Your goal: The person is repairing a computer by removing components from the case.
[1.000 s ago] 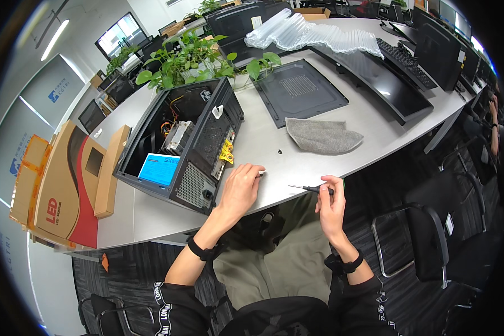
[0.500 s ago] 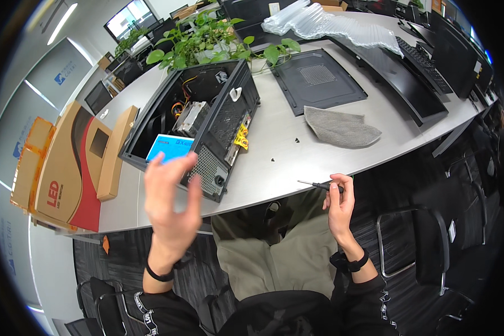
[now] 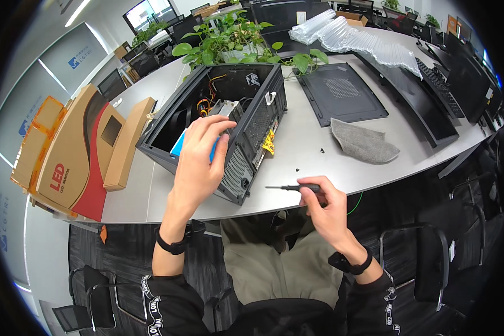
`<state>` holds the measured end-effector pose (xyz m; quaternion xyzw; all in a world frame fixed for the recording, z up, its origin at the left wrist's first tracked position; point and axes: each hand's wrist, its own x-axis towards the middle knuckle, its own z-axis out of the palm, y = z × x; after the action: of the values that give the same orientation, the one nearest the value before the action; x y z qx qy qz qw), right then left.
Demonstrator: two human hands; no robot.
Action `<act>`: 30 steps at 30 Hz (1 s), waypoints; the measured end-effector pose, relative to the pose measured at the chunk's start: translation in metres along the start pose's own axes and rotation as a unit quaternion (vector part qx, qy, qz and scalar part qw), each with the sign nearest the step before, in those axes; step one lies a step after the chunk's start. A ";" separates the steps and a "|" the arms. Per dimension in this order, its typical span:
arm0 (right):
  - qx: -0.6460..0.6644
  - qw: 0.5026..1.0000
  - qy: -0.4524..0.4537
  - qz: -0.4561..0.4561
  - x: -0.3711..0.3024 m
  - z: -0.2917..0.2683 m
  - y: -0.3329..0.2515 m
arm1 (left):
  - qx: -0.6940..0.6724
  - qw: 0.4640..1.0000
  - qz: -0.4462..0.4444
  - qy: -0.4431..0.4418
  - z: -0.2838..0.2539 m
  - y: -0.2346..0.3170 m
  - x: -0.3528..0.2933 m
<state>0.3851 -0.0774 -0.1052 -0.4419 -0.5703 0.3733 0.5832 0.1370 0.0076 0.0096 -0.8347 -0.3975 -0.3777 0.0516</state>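
Left hand (image 3: 199, 157): over the near side of my PC case (image 3: 236, 175), fingers curved above the blue-faced unit (image 3: 177, 147) inside; honestly can't tell if I'm gripping anything
Right hand (image 3: 326, 210): wrapped round a black screwdriver (image 3: 297, 187), right of the case, blade pointing at it
PC case: on the table (image 3: 285, 159), open side up
Dark little bits (image 3: 322, 150): right of the case
Grey cloth (image 3: 364, 143): farther right of the case
Black panel (image 3: 341, 92): flat, right of the case too
Monitor carton (image 3: 75, 162): left of the case
Plant (image 3: 229, 42): behind the case
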 end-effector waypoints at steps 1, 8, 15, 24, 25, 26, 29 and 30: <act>-0.003 1.000 -0.004 -0.018 0.009 0.005 -0.007 | 0.074 0.995 0.058 -0.014 -0.002 0.000 0.004; 0.015 0.995 0.036 -0.095 0.046 0.046 -0.019 | -0.057 0.995 -0.012 -0.078 0.012 -0.008 0.015; -0.002 0.990 0.063 -0.129 0.054 0.052 -0.011 | -0.088 0.993 -0.028 -0.071 0.010 -0.007 0.014; 0.062 0.994 0.043 -0.076 0.058 0.054 -0.005 | -0.099 0.991 -0.022 -0.089 0.013 -0.007 0.013; 0.068 0.994 0.040 -0.071 0.057 0.054 -0.004 | -0.103 0.990 -0.021 -0.095 0.013 -0.007 0.014; 0.069 0.994 0.041 -0.073 0.056 0.054 -0.002 | -0.101 0.990 -0.019 -0.095 0.014 -0.006 0.014; 0.070 0.994 -0.005 -0.083 0.051 0.055 0.002 | -0.099 0.991 -0.015 -0.090 0.014 -0.009 0.011; 0.084 0.993 -0.024 -0.074 0.051 0.053 0.003 | -0.094 0.992 -0.011 -0.089 0.014 -0.009 0.011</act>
<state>0.3357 -0.0240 -0.0935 -0.3387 -0.5820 0.3860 0.6305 0.1437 0.0257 0.0049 -0.8616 -0.3724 -0.3383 -0.0670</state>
